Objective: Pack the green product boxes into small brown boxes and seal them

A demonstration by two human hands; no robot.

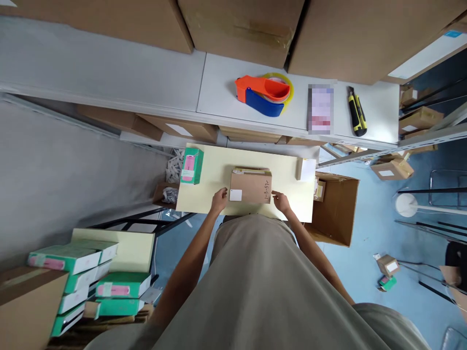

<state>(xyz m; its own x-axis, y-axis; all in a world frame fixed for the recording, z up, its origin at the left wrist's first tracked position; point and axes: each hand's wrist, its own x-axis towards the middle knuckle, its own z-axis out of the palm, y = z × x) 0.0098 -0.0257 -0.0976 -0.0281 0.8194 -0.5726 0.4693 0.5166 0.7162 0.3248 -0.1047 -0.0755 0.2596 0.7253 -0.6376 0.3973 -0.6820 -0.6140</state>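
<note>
A brown cardboard box (250, 187) lies flat on a pale yellow table (211, 165) in front of me. It carries a small white label at its lower left and handwritten marks along its right side. My left hand (219, 200) is beside the box's left edge, fingers loosely bent and apart, holding nothing visible. At the opposite edge, my right hand (280, 201) points its index finger at the box's side, close to or touching it; its grasp is empty. A green box with a pink picture (192, 166) stands at the table's left end, a small white box (306, 169) at the right.
On the shelf (146, 73) above are an orange and blue tape dispenser (260, 95), a blurred-out flat item (321, 109) and a yellow-black utility knife (356, 112). An open carton (337, 209) stands right of the table. Stacked green boxes (87, 272) are at lower left.
</note>
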